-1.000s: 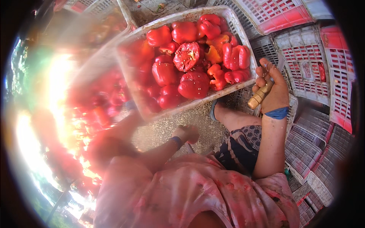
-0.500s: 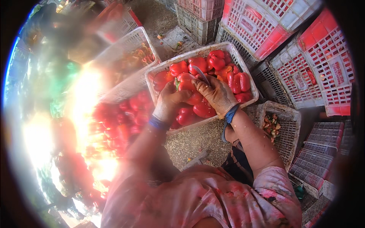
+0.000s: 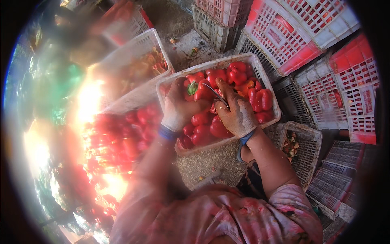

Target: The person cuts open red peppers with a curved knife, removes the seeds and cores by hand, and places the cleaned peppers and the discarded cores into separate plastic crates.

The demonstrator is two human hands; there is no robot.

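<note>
My left hand [image 3: 178,106], in a soiled whitish glove with a blue wristband, curls round a red bell pepper [image 3: 202,94]. The pepper's green stem end [image 3: 192,88] faces up beside my fingers. In my gloved right hand [image 3: 237,112] is a small knife with a thin curved blade [image 3: 214,92], which points up and left towards the pepper. Red flesh with pale bits shows by the blade, partly hidden by my right fingers. Both hands are over a white plastic crate [image 3: 269,118] filled with red bell peppers [image 3: 220,127].
A second crate [image 3: 161,40] with trimmings adjoins at the upper left. Loose red peppers [image 3: 122,132] lie in a heap at left, blurred by glare. Stacked crates [image 3: 280,36] rise at right. A smaller basket [image 3: 319,136] holds scraps [image 3: 291,144].
My hands have moved slightly apart, and the left thumb sits lower. The green stem end shows more fully, and the knife has shifted a little. The whole view has tilted slightly.
</note>
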